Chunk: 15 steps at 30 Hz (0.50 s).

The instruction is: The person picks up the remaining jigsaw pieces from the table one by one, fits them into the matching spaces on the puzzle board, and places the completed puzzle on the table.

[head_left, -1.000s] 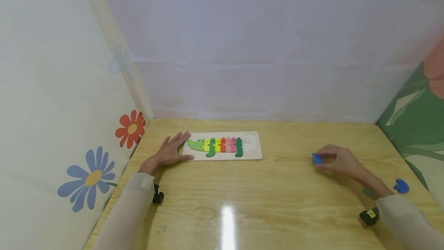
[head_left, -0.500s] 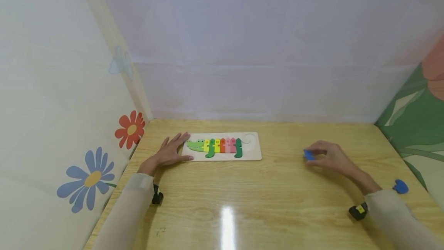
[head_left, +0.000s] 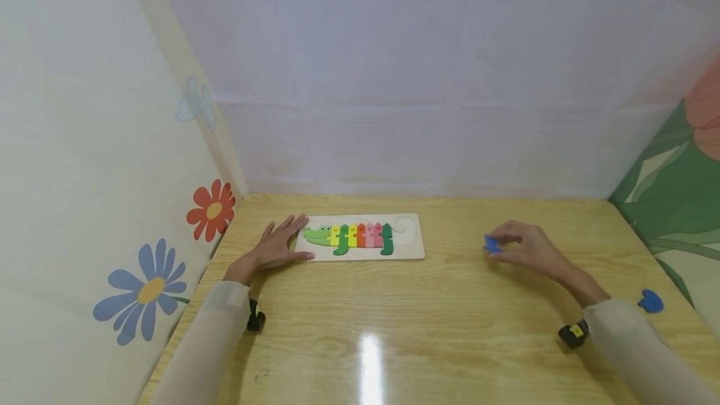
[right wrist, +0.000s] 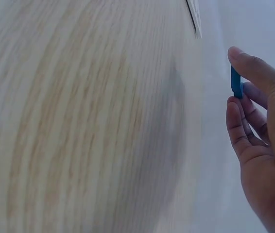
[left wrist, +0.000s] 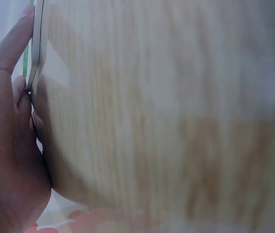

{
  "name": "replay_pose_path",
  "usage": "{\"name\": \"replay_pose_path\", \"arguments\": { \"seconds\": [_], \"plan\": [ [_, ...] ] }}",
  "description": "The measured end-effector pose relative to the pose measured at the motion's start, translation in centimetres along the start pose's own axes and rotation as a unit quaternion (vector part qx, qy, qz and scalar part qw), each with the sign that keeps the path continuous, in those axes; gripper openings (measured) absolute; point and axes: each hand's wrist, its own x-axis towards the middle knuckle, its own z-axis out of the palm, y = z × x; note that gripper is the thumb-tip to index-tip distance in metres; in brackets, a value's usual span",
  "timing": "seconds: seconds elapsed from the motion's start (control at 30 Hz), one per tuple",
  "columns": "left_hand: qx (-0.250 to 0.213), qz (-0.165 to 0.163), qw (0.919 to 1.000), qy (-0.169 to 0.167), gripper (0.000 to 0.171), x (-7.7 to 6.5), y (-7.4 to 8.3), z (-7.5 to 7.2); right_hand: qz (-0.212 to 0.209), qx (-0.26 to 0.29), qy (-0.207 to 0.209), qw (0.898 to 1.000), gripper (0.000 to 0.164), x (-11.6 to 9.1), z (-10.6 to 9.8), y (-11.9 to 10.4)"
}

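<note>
Pinching the blue piece (head_left: 492,244) between thumb and nearly closed fingers, the right hand (head_left: 530,247) holds it above the worktop (head_left: 450,324), right of the puzzle board (head_left: 412,245). The left hand (head_left: 274,249), fingers spread, touches the board's left end without gripping, which probably helps steady it; a light, level hold on the piece's edges should ease alignment.

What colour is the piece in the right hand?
Blue; the piece shows best in the head view.

Free tabletop (head_left: 452,230) right of board (head_left: 413,247)
</note>
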Motion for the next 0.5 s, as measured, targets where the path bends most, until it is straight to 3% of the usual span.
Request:
{"name": "replay_pose_path", "arguments": {
  "seconds": [0.5],
  "plan": [
    [0.006,0.005,1.0,-0.001,0.107,0.0,0.1,-0.1,-0.016,0.013,-0.014,1.0,0.041,1.9,1.0,-1.3]
  ]
}}
